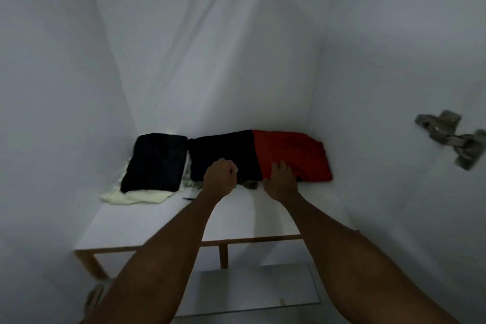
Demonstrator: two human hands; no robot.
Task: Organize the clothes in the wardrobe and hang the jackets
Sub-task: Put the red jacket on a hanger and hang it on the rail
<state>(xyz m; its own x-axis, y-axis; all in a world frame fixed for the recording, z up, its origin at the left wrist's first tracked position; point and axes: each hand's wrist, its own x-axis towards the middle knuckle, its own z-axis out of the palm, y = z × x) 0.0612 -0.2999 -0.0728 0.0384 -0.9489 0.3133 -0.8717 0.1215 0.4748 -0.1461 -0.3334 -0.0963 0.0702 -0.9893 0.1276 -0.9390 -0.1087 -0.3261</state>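
A: Where are the clothes?

B: On the white wardrobe shelf [147, 221], pushed to the back wall. The black and red folded garment [286, 150] is the big one in the middle.

A: What sits next to it?

B: A black folded garment [155, 163] lies just left of it, on top of a cream cloth [136, 197].

A: What are the hands doing?

B: The right hand [282, 181] lies flat with straight fingers on the red part, maybe to press it smooth. The left hand [220, 177] is at the black part's front edge, fingers curled. I cannot tell if it pinches the cloth.

A: And far right of it?

B: A metal door hinge [451, 137] on the wardrobe wall.
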